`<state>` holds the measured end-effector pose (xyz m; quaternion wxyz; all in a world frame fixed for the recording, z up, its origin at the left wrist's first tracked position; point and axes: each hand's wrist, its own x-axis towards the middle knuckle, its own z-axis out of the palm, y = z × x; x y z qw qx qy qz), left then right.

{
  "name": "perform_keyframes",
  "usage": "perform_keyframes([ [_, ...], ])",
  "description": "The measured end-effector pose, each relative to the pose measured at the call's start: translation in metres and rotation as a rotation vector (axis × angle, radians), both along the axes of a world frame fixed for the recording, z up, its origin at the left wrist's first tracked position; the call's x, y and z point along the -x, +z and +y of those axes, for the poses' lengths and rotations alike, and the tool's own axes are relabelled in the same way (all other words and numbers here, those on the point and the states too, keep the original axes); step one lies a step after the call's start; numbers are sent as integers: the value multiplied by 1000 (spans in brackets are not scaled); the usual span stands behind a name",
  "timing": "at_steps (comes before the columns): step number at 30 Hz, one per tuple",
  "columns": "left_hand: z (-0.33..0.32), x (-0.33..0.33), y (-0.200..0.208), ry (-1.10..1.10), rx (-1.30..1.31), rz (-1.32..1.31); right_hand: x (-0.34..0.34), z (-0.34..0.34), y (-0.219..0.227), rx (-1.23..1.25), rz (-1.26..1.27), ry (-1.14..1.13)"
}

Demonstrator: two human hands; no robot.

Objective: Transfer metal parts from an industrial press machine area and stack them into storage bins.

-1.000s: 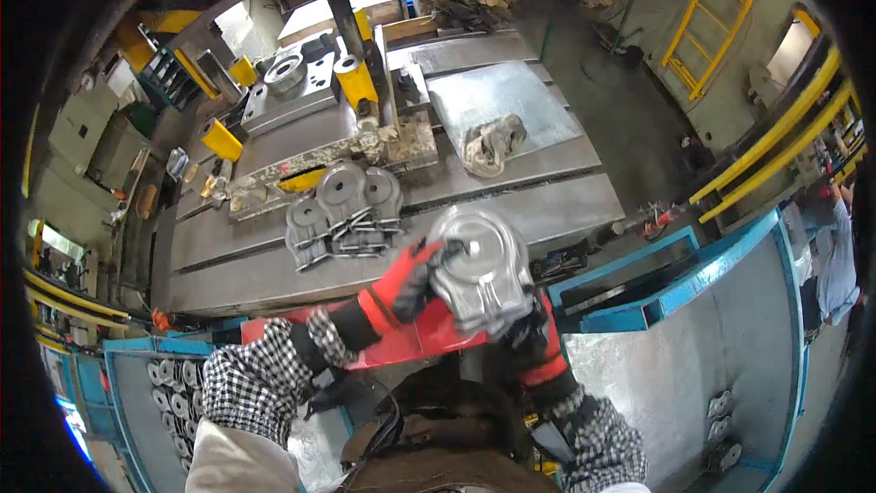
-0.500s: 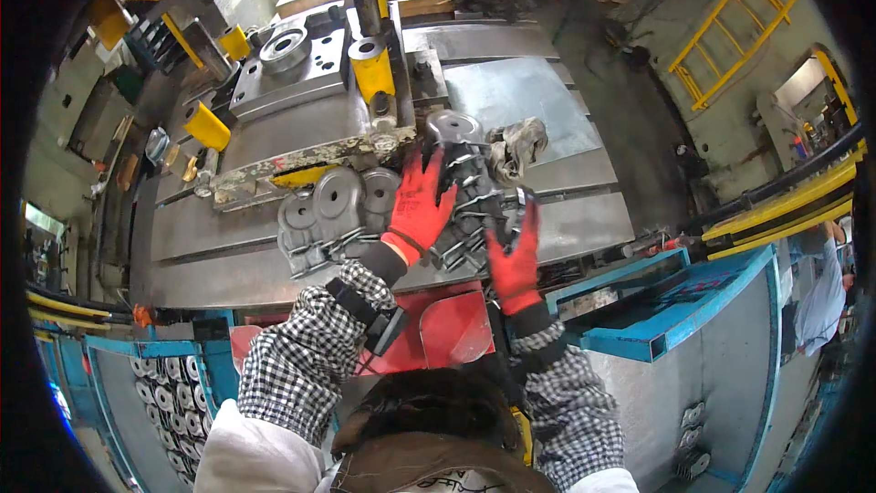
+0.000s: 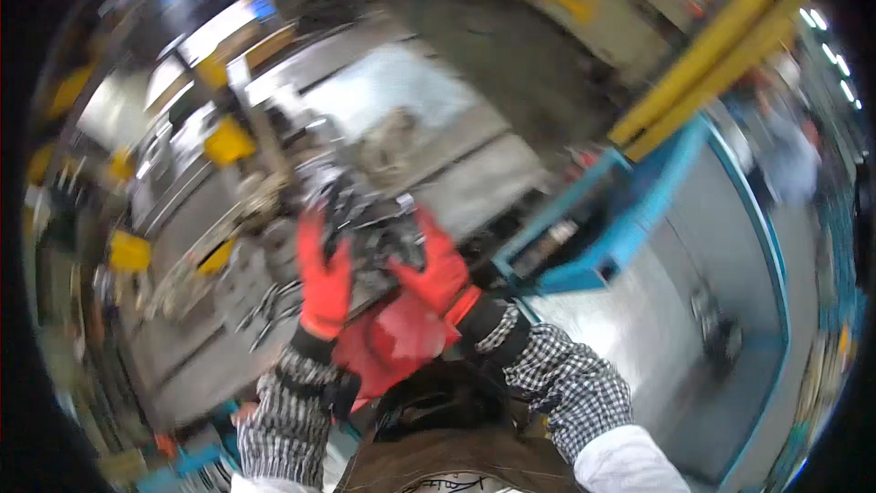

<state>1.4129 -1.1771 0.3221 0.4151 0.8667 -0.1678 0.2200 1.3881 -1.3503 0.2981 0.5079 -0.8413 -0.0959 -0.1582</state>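
Observation:
Both of my hands wear red gloves and are bent around a cluster of grey metal castings at the table's near edge. On the cluster's left side is my left hand, its fingers pointing away from me and its thumb toward the castings. My right hand closes on the opposite side, thumb turned inward. Motion smears the fingertips, and the outline of single castings cannot be made out. Left of my left hand lie more grey castings on the metal table. A crumpled cloth rests beyond the cluster.
To the right stands a large blue-framed metal bin, with a few dark parts inside. A blue frame juts up at its near left. Yellow rails cross behind it. A red surface sits before me.
The view has swung to the right, so the table appears rotated and more of the bin shows. My hands have come closer together around the castings. The picture is now blurred.

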Motion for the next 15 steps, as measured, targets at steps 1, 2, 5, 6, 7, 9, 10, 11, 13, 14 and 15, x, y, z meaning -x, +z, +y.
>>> perform_keyframes([
  [1,-1,1,10,-33,-28,27,10,-8,1,-28,30,39],
  [2,-4,-4,5,-81,-54,33,9,-18,-17,-28,20,143],
  [5,-12,14,-23,-310,411,78,37,-41,-54,-10,136,236],
  [6,-19,18,-34,-367,426,65,47,-55,-64,31,228,296],
  [7,-31,22,-43,-419,430,82,57,-73,-77,28,235,242],
  [9,-40,-15,-72,-849,352,296,53,-92,-133,130,359,-20],
  [10,-45,-22,-79,-883,334,304,59,-100,-158,145,416,-144],
  [11,-60,-23,-88,-949,167,325,70,-115,-182,168,460,-260],
  [13,-105,-7,-94,-1009,-17,327,105,-161,-213,70,558,-440],
  [14,-131,5,-94,-1024,-18,324,130,-185,-240,13,519,-523],
  [15,-156,17,-95,-1042,-20,319,156,-208,-263,-44,478,-607],
])
